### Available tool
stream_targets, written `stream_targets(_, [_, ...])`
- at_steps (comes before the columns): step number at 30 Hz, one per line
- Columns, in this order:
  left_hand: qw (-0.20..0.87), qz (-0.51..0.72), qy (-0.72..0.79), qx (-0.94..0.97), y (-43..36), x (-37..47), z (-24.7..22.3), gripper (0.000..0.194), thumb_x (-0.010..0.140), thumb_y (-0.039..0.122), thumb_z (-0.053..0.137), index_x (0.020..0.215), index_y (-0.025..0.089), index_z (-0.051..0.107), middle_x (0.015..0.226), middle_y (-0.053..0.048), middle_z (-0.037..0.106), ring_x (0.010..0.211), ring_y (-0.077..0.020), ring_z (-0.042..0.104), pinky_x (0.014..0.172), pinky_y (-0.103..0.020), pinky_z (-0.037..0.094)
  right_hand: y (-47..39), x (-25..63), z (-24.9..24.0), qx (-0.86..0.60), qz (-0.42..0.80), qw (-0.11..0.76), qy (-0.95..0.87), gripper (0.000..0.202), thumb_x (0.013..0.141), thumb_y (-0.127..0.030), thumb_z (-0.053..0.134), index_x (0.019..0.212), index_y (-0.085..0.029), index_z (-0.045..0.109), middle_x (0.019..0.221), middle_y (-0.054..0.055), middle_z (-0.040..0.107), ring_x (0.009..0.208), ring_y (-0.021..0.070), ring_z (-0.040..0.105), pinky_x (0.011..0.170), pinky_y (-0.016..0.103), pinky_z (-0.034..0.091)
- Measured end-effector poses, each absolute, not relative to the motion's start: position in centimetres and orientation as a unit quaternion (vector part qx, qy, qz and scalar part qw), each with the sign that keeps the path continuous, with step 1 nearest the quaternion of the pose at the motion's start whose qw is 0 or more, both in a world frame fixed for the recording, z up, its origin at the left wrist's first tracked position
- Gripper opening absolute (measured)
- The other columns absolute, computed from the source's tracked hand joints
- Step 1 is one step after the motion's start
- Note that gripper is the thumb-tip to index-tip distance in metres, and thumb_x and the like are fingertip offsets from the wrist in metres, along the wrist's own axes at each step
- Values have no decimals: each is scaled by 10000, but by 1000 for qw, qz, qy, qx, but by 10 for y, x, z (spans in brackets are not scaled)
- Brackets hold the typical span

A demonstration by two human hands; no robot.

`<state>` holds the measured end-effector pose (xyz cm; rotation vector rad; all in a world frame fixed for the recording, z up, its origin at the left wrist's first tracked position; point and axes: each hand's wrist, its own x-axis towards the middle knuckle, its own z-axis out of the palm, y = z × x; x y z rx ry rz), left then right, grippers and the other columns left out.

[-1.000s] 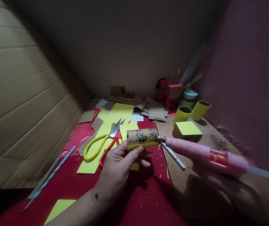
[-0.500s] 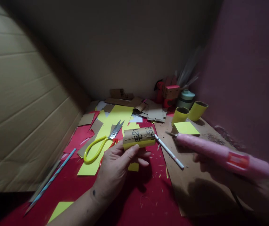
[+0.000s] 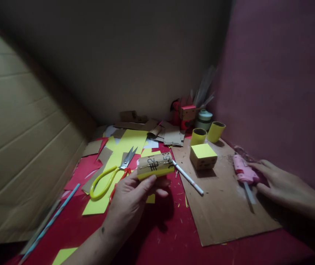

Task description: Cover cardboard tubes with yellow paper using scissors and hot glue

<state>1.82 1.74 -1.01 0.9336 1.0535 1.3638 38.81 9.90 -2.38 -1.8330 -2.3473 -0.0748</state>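
Observation:
In my left hand [image 3: 131, 200] is a short cardboard tube [image 3: 153, 164], held sideways between thumb and fingers. Yellow paper covers its lower side, and a glossy line of glue runs along the bare brown side with printed characters. On the right, a pink glue gun [image 3: 243, 169] rests on the cardboard sheet [image 3: 223, 217], a clear glue stick poking out of its near end. The fingers of my right hand [image 3: 273, 180] are closed about its handle. Just behind my left hand lie yellow-and-red-handled scissors [image 3: 105, 182].
A white pen-like stick [image 3: 189, 178] and a box with a yellow top [image 3: 204, 162] lie right of the tube. Two yellow tubes [image 3: 216, 132] stand behind. Paper and cardboard scraps [image 3: 130, 140] cover the back left. A striped straw [image 3: 51, 222] lies at left.
My right hand has lowered the glue gun from beside the box onto the cardboard at right. My left hand still holds the tube, and the view has shifted right.

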Motion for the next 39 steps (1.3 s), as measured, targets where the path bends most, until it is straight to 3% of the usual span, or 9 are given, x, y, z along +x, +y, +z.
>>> stream_targets(2, [561,578,439,398,17,20,-10,245,846,252,647,1052,123,673,833,-112,766,592,-134,694,574,-205,553,97,382,-16,-612,-18,63,-788,297,751,-262,513,997,-169,650,1102,155,614,967,302,609,709,376,493])
stream_targets(5, [573,577,427,397,16,23,-9,229,848,229,640,1032,98,675,806,-125,765,544,-118,681,558,-192,543,83,347,5,-630,-46,189,-752,280,797,-343,483,988,-190,620,1106,149,595,965,329,576,689,437,468])
stream_targets(7, [585,573,420,391,15,25,-7,236,848,226,639,1041,92,667,772,-127,763,506,-109,668,528,-181,530,70,311,18,-527,110,284,-794,251,835,-361,504,1002,-206,608,1047,111,614,897,252,597,692,371,480])
stream_targets(10, [598,572,405,390,13,26,-7,230,851,230,635,1035,94,661,723,-118,759,474,-104,655,502,-173,516,60,259,26,-411,362,317,-774,215,863,-387,550,945,-197,608,944,79,631,868,195,600,685,291,491])
stream_targets(17, [595,555,394,428,9,26,-10,180,863,219,607,1003,114,650,700,-105,752,489,-121,666,518,-200,526,81,208,20,-338,747,332,-467,211,818,-350,586,764,-151,631,600,2,567,429,71,501,330,146,312])
stream_targets(20, [598,537,400,441,9,27,-9,181,870,209,589,1013,106,633,680,-101,740,485,-119,661,507,-201,533,86,202,19,-347,785,327,-396,194,784,-303,614,681,-139,612,584,6,587,341,56,467,268,137,268])
stream_targets(24, [581,558,404,433,12,30,-8,205,843,199,613,1028,123,569,715,-82,718,551,-157,684,463,-216,549,84,196,13,-365,814,308,-332,104,733,-206,653,706,-107,641,533,16,599,334,59,474,280,133,326])
stream_targets(31, [464,632,453,425,13,29,-7,575,763,144,690,1248,278,411,898,-11,654,562,-168,690,400,-228,551,82,193,0,-346,844,310,-267,103,798,-148,607,871,-94,655,638,45,644,397,83,540,339,155,416])
stream_targets(39, [370,670,429,480,10,29,-7,312,764,86,676,976,251,515,841,22,664,537,-139,672,406,-215,543,79,189,1,-344,876,284,-184,109,857,-109,517,846,-115,626,621,49,614,476,97,559,449,168,479])
